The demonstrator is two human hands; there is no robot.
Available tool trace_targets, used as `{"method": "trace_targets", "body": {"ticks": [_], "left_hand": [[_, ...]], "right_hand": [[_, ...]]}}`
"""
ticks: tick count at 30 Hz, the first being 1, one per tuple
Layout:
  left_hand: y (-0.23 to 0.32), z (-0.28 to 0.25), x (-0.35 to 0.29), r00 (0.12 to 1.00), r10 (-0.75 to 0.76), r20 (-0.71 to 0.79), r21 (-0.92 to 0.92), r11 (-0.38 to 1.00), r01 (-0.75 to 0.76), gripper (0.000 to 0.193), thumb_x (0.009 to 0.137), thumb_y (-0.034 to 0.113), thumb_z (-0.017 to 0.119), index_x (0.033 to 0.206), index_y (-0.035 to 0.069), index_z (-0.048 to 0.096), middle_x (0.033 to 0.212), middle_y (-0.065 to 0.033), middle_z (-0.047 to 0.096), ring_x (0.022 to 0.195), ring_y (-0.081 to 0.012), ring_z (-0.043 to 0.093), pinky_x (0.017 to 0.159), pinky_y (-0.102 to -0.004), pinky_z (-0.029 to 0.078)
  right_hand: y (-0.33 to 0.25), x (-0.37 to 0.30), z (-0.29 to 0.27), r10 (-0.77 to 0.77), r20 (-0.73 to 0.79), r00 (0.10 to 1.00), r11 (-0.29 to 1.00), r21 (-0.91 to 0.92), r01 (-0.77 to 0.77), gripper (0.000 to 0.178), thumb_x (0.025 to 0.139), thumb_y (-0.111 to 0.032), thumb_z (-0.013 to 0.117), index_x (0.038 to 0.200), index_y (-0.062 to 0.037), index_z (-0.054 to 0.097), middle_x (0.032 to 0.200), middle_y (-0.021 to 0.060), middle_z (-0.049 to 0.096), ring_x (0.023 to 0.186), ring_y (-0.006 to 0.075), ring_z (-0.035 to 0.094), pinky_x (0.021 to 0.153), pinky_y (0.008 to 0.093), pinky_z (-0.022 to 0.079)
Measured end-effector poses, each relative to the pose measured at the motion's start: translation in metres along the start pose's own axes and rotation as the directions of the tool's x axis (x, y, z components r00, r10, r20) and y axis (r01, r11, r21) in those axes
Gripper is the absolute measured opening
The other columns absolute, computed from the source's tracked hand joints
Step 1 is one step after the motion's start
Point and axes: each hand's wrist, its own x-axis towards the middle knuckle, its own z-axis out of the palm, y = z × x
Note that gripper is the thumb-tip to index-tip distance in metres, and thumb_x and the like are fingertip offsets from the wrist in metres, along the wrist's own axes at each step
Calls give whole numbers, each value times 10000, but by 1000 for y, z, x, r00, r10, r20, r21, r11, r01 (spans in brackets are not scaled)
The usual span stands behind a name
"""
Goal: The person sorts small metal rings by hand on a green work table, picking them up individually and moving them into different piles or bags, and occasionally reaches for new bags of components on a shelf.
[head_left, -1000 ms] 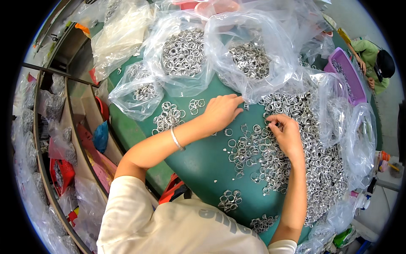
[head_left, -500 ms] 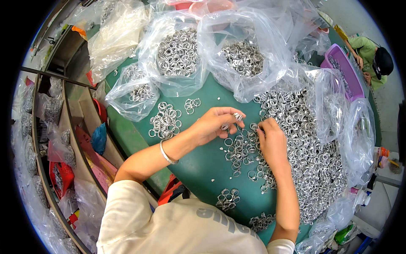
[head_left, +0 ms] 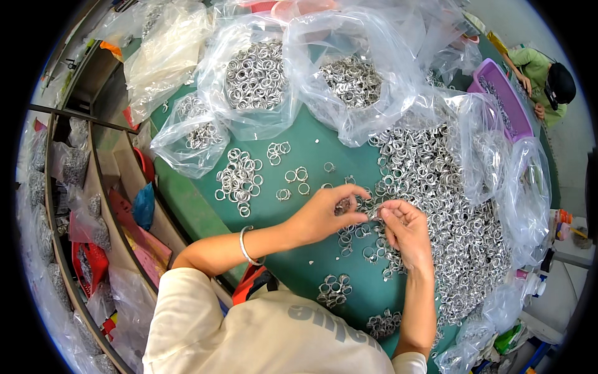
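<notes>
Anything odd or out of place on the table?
Yes, minor: a few small pale flecks lie scattered on the green tabletop. They look odd because they're not ring-shaped like the metal rings; possibly debris, too small to identify.

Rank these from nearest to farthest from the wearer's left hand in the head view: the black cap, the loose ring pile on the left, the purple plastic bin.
From the left hand:
1. Loose ring pile: on the green tabletop, to the hand's left.
2. Purple plastic bin: far right.
3. Black cap: beyond the bin, on a co-worker.
</notes>
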Motion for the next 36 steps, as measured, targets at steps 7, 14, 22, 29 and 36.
{"method": "trace_targets", "body": {"ticks": [7,14,22,29,36], "left_hand": [[0,12,-10,978,202,-58,232,955,-184,201,789,24,707,977,30,636,792,-69,597,692,-145,579,605,-269,474],[1,16,-18,859,483,-168,327,850,-414,195,779,-5,693,965,13,639,885,-119,642,734,-246,641,620,-315,520],[9,13,-22,986,88,-139,-124,987,-105,131,799,-19,684,929,-16,671,928,-85,662,733,-116,601,624,-223,485],[8,12,-22,987,124,-105,-210,967,-144,102,819,15,685,913,-22,676,918,-80,655,694,-96,577,575,-220,458],[18,8,-23,966,-244,80,-523,815,249,141,878,111,651,907,-26,669,826,-77,630,600,-65,476,495,-197,357]], "right_hand": [[8,-17,13,-107,-88,990,994,-29,105,106,890,-66,623,972,2,617,725,5,619,486,11,432,415,158,300],[7,-32,29,-236,-215,948,971,-91,221,111,882,-39,628,989,-9,624,729,-7,632,520,5,453,446,157,334],[2,-39,33,-484,-173,858,816,-443,371,158,847,13,634,1001,15,669,809,60,635,582,62,515,492,215,409],[-9,-44,33,-624,-21,781,625,-613,483,211,843,71,588,1029,18,670,851,89,608,602,110,544,511,236,428],[-15,-47,31,-646,30,763,586,-620,521,234,825,93,589,1032,19,668,861,95,608,591,103,536,497,229,421]]}}
